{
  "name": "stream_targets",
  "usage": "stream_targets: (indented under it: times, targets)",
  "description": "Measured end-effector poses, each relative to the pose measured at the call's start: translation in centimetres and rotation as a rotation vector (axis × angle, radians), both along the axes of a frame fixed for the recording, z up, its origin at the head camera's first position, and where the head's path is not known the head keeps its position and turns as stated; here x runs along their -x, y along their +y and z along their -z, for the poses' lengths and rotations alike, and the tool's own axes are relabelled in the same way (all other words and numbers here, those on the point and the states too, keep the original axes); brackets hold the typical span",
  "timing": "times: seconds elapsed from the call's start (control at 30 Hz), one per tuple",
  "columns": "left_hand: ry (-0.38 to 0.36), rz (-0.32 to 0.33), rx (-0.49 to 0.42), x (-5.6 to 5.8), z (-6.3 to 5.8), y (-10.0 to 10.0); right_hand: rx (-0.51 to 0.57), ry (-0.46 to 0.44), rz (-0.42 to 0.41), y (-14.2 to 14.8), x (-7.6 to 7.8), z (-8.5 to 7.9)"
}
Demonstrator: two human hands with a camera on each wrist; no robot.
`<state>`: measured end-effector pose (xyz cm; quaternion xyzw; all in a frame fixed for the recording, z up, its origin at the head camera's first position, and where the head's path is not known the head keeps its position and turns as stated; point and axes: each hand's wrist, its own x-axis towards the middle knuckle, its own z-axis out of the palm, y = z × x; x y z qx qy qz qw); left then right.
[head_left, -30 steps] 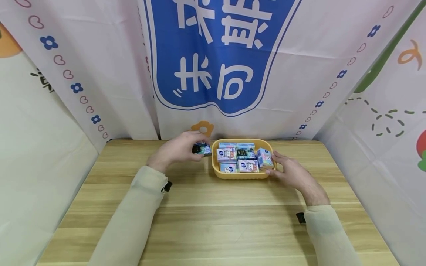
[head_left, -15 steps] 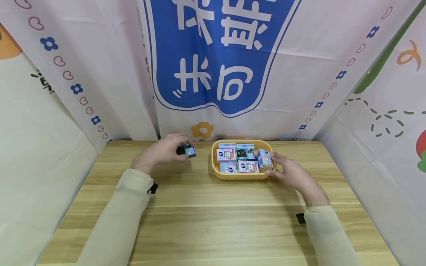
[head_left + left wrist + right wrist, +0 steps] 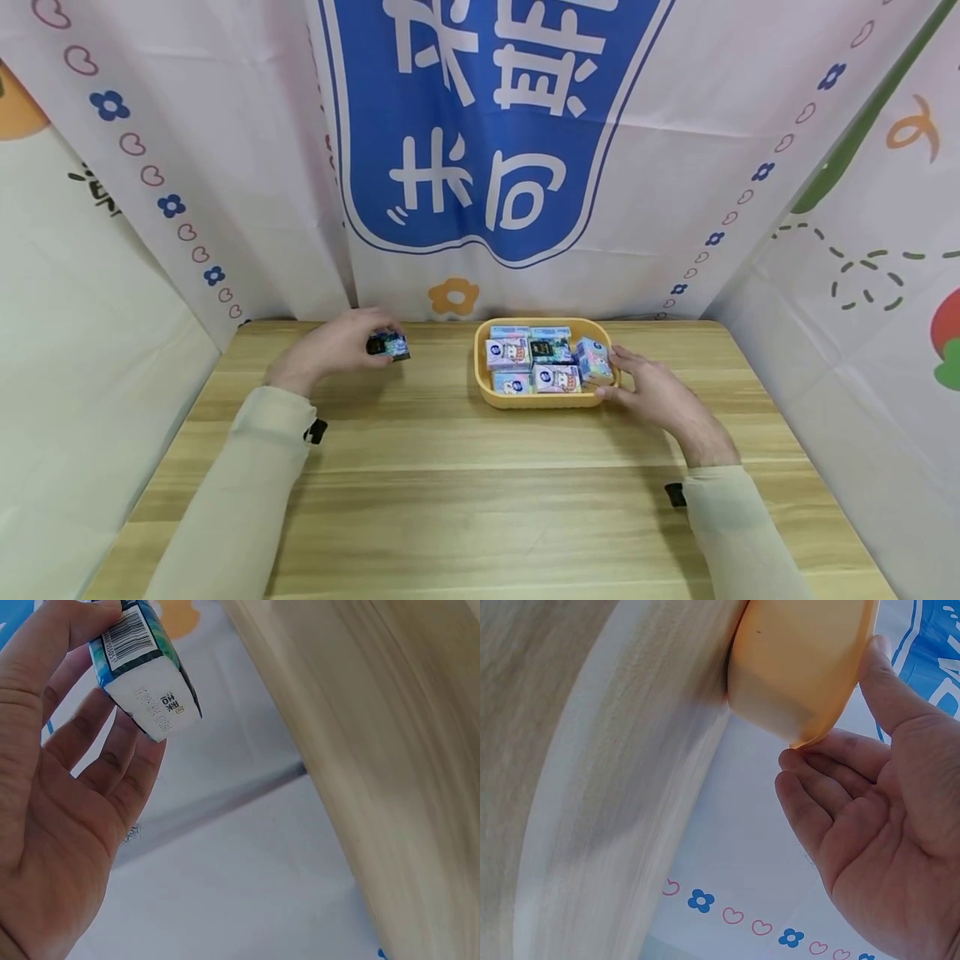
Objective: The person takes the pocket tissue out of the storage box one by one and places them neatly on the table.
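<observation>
My left hand (image 3: 333, 346) pinches a dark blue-green pocket tissue pack (image 3: 390, 346) between thumb and fingers, over the back left of the table. The left wrist view shows that pack's white end and barcode (image 3: 129, 639). To the right, a yellow plastic basket (image 3: 547, 401) stands near the table's back edge, with several pocket tissue packs inside. A tilted blue-pink tissue pack (image 3: 594, 360) leans at its right end. My right hand (image 3: 660, 400) holds the basket's right end, thumb and fingertips against the rim (image 3: 866, 660).
The wooden table (image 3: 480, 500) reaches back to a white printed curtain (image 3: 660, 150) bearing a large blue sign (image 3: 465, 225). More printed cloth hangs along the left and right sides.
My left hand has moved left, away from the basket, carrying the dark tissue pack. The right hand and the basket keep their places.
</observation>
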<state>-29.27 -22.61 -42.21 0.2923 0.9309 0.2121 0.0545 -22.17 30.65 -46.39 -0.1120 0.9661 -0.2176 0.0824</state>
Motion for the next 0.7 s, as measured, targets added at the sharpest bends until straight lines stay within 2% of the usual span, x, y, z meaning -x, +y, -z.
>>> stream_targets:
  times: [0.5, 0.7]
  targets:
    - [-0.003, -0.053, 0.062, -0.1, 1.2, -4.3, 0.001, 0.006, -0.006, -0.1, -0.1, -0.2]
    - [-0.018, -0.066, 0.056, -0.2, 1.8, -5.7, 0.006, -0.002, -0.007, -0.3, -0.1, -0.2]
